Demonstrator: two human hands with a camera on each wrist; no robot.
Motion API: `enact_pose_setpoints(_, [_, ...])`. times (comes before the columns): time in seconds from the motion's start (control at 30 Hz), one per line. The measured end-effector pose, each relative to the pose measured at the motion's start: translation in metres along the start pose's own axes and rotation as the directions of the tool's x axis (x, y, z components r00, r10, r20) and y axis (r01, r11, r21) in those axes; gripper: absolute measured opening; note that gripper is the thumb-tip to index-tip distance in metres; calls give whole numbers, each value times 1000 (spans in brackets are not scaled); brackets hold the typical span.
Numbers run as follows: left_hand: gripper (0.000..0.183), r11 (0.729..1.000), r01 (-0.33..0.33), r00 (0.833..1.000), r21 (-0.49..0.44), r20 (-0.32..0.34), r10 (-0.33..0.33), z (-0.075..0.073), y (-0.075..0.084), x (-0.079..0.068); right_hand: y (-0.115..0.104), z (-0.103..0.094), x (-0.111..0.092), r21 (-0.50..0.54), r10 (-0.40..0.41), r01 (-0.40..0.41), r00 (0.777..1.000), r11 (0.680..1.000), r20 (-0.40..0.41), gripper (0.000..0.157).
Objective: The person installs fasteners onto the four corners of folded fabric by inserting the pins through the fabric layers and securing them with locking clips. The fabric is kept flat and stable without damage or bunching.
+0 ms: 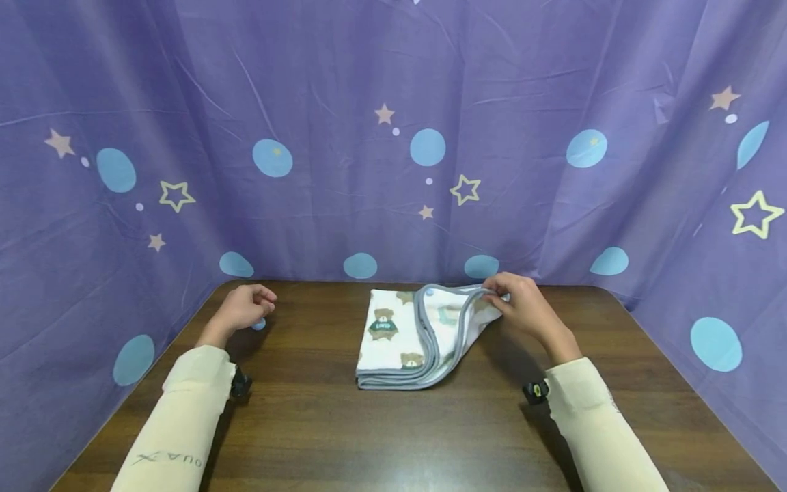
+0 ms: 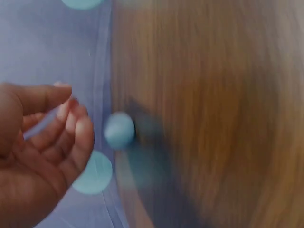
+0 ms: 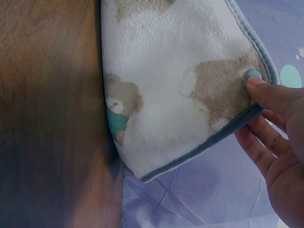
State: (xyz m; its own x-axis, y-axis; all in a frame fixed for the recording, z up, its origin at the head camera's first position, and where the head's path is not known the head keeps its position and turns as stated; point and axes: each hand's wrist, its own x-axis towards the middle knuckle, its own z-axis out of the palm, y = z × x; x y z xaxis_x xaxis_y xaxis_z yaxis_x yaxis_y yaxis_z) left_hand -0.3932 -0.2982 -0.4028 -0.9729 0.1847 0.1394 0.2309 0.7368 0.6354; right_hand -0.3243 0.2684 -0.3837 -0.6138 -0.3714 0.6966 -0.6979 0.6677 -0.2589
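A folded fleece blanket [image 1: 393, 335], white with brown bears and grey-blue trim, lies on the wooden table. Its right-hand corner is lifted, pinched between the thumb and fingers of my right hand [image 1: 519, 304]. In the right wrist view the thumb lies at a small blue round spot [image 3: 253, 74] on the blanket's raised corner. My left hand [image 1: 242, 309] is at the table's far left, fingers loosely bent, holding nothing. Just beside it is a small light-blue ball [image 2: 119, 131], blurred in the left wrist view and apart from the fingers.
The brown wooden table [image 1: 344, 437] has rounded far corners. A purple curtain [image 1: 332, 205] with stars and blue dots hangs behind it and along both sides. Each wrist carries a small black device.
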Motion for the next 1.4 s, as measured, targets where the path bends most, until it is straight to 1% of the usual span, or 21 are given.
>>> enact_pose_setpoints(0.07, [22, 998, -53, 998, 25, 18, 53, -4, -6, -2, 0, 0, 0, -1, -3, 3, 1000, 1000, 7, 18])
enact_pose_setpoints(0.17, [24, 993, -116, 993, 8, 28, 116, -9, -15, -5, 0, 1, -1, -5, -7, 7, 1000, 1000, 13, 18])
enact_pose_setpoints(0.27, [28, 991, -135, 990, -5, 25, 136, -11, -22, -6, -1, 0, -1, -5, -8, 8, 1000, 1000, 9, 18])
enact_pose_setpoints(0.4, [35, 992, -122, 990, -18, 68, 123, -13, -29, -7, -2, 0, -1, -3, -15, 15, 1000, 1000, 4, 18])
enact_pose_setpoints(0.57, [40, 994, -107, 984, -12, 144, 108, -14, -31, -9, -2, 1, 0, 3, -5, 5, 1000, 1000, 13, 18])
enact_pose_setpoints(0.77, [40, 996, -80, 974, 26, 215, 72, -13, -37, -8, -1, 2, 0, 2, -7, 7, 1000, 1000, 6, 19])
enact_pose_setpoints(0.83, [38, 996, -75, 971, 54, 231, 60, -12, -40, -7, -1, 3, -1, 1, -10, 10, 1000, 1000, 6, 19])
enact_pose_setpoints(0.93, [35, 990, -90, 966, 106, 249, 61, -11, -43, -6, -1, 3, -1, 0, -5, 5, 1000, 1000, 15, 18])
enact_pose_setpoints(1.07, [29, 980, -112, 969, 164, 239, 71, -10, -43, -6, -1, 3, -1, -1, 2, -2, 1000, 1000, 26, 18])
enact_pose_setpoints(1.2, [22, 971, -126, 975, 201, 204, 85, -9, -40, -7, -2, 2, 0, -3, -3, 3, 1000, 1000, 25, 17])
enact_pose_setpoints(1.3, [20, 972, -129, 981, 196, 166, 97, -8, -38, -7, -2, 1, 0, -1, -4, 4, 1000, 1000, 27, 17])
enact_pose_setpoints(1.4, [22, 981, -118, 986, 152, 135, 98, -6, -37, -5, -2, 2, 0, 0, -4, 4, 1000, 1000, 29, 17])
